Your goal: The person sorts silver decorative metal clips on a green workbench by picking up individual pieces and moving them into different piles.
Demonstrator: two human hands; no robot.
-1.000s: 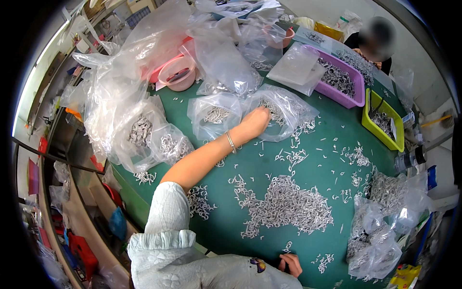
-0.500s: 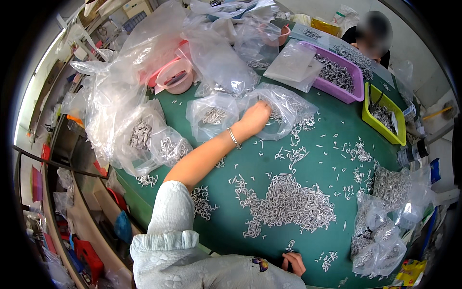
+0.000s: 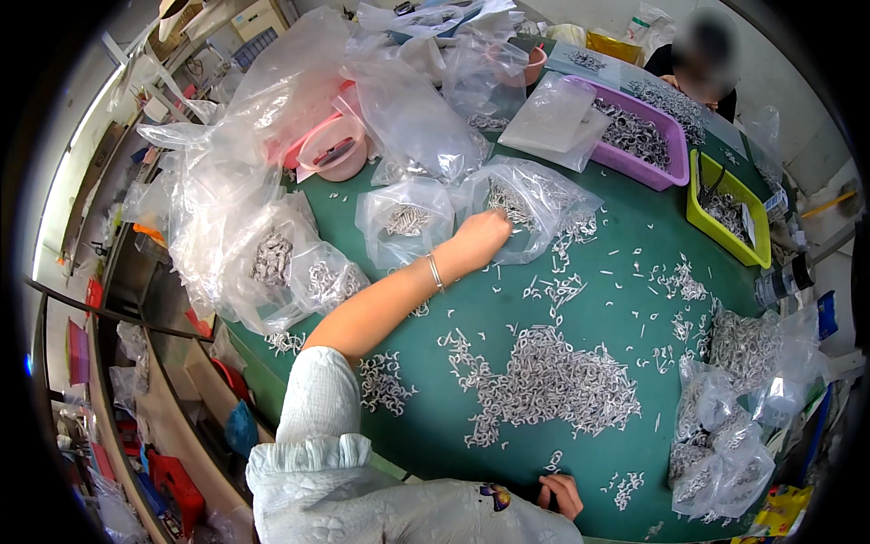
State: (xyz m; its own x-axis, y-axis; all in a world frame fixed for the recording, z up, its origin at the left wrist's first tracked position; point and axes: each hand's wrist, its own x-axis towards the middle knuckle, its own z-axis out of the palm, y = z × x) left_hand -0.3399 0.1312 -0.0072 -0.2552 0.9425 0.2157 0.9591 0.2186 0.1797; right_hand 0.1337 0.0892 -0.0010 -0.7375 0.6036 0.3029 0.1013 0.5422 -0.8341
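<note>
My left hand [image 3: 485, 238], a silver bangle on its wrist, is at the near edge of an open clear plastic bag [image 3: 549, 218] holding small silver metal pieces [image 3: 509, 201]. Its fingers are closed and point down; whatever they grip is hidden. Just left of it sits another open bag [image 3: 372, 222] with thin silver pieces [image 3: 408, 219]. My right hand [image 3: 562, 496] rests low at the table's near edge, fingers curled in, their contents out of sight. A few hook-like pieces [image 3: 553, 461] lie just beyond it. A wide pile of small silver links [image 3: 553, 381] spreads between my hands.
A purple basket [image 3: 675, 154] and a yellow-green basket [image 3: 757, 245] of metal parts stand at the far right. Filled plastic bags [image 3: 720, 453] sit at the right edge, more [image 3: 227, 245] at the left. A pink bowl [image 3: 337, 163] stands behind. Another person [image 3: 698, 68] sits across the table.
My left hand has drawn back toward me, from inside the open bag to its near edge, fingers still closed. The right hand stays at the table's near edge.
</note>
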